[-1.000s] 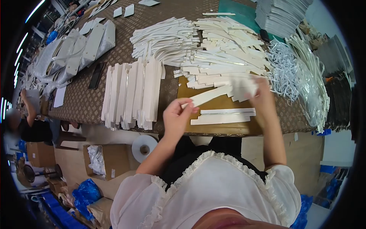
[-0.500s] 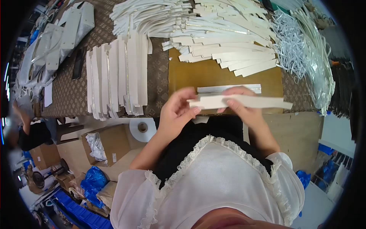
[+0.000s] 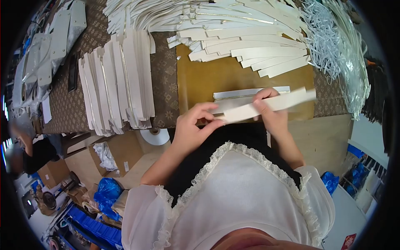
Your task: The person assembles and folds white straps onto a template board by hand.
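Near the table's front edge, my left hand pinches the left end of a cream strip. My right hand grips the same strip near its middle, and its right end tilts up and is blurred. A second pale strip lies partly behind it, its details smeared. Just beyond my hands a white zipper strip lies flat on the brown board. Fanned cream strips cover the board's far side.
Stacked strips with zippers stand on the patterned cloth at left. White cords and a plastic-wrapped bundle lie at right. White bag parts are at far left. Below are a cardboard box and another person's arm.
The held strip has tilted, its right end rising. My right hand has moved slightly up the strip. The view has shifted a little, so the table items appear higher and further left.
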Motion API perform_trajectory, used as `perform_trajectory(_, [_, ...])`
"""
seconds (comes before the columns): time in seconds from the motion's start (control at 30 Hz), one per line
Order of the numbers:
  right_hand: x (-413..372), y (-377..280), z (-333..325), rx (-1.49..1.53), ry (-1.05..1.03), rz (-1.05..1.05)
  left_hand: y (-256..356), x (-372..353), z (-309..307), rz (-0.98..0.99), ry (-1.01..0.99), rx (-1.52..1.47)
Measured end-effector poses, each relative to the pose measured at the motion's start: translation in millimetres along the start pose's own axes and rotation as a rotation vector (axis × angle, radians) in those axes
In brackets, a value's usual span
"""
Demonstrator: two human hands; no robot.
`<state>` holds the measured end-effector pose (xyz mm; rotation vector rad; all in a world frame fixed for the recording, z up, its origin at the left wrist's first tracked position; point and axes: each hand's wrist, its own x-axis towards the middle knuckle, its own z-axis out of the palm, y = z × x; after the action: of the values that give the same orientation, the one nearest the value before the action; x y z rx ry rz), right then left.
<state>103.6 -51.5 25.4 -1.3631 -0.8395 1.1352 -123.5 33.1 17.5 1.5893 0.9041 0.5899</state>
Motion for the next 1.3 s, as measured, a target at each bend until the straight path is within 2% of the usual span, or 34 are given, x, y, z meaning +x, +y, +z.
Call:
perform_trajectory(0.07, [14,-3,-9,0.074,0.008,0.016,9,14,-2,0.036,-0.166,-0.023])
perform_trajectory(0.1, [26,-9,-11,0.013,-0.095,-0.003,17,24,-1,0.040,-0.174,-0.027])
perform_trajectory(0.17, [47,-21,-14,-0.106,-0.309,-0.034,33,47,5,0.058,0.011,-0.338])
perform_trajectory(0.2, [57,-26,-14,-0.106,-0.308,-0.034,40,61,7,0.058,0.010,-0.338])
perform_trajectory(0.27, [79,-36,-9,-0.219,-0.708,0.120,50,87,6,-0.141,-0.043,-0.676])
perform_trajectory(0.33, [85,-40,-2,-0.283,-0.916,0.191,41,100,2,-0.100,-0.028,-0.776])
perform_trajectory(0.4, [79,-38,5,0.458,-0.735,0.380,33,108,-1,-0.026,-0.017,-0.983])
perform_trajectory(0.43, [76,-35,9,0.640,-0.675,0.427,34,108,0,-0.022,-0.015,-0.982])
perform_trajectory(0.47, [73,-32,12,0.822,-0.615,0.468,36,105,2,-0.056,0.070,-1.078])
perform_trajectory(0.53, [66,-19,23,0.574,-0.532,0.210,37,96,8,-0.133,0.245,-1.265])
perform_trajectory(0.57, [61,-15,25,0.451,-0.485,0.085,34,91,10,-0.139,0.248,-1.264])
perform_trajectory(0.6, [57,-14,26,0.455,-0.482,0.090,29,86,14,-0.153,0.260,-1.280])
perform_trajectory(0.7, [46,-16,27,1.148,-0.737,0.220,22,76,19,-0.184,0.274,-1.312])
perform_trajectory(0.8, [46,-24,22,1.211,-0.810,0.212,28,71,16,-0.183,0.165,-1.380])
perform_trajectory(0.87, [46,-24,23,1.245,-0.848,0.212,30,69,19,-0.192,0.204,-1.422])
perform_trajectory(0.93, [46,-24,26,1.187,-0.657,0.261,33,68,22,-0.210,0.273,-1.505])
perform_trajectory(0.97, [46,-24,27,1.155,-0.560,0.282,34,67,22,-0.213,0.270,-1.505])
perform_trajectory(1.0, [46,-23,32,1.155,-0.556,0.281,36,66,21,-0.178,0.207,-1.425])
perform_trajectory(1.07, [46,-21,48,0.793,-0.408,-0.090,36,62,22,-0.109,0.095,-1.267])
perform_trajectory(1.1, [47,-18,47,0.702,-0.372,-0.175,34,59,23,-0.115,0.099,-1.269])
perform_trajectory(1.13, [47,-15,46,0.611,-0.329,-0.257,32,57,23,-0.083,0.081,-1.131])
perform_trajectory(1.2, [56,-2,19,0.504,-0.347,-0.355,28,55,23,-0.019,0.038,-0.854])
perform_trajectory(1.27, [55,-4,15,0.448,-0.354,-0.402,24,55,18,-0.018,0.063,-0.774])
perform_trajectory(1.3, [49,-9,17,0.239,-0.220,-0.327,21,55,14,-0.014,0.090,-0.694])
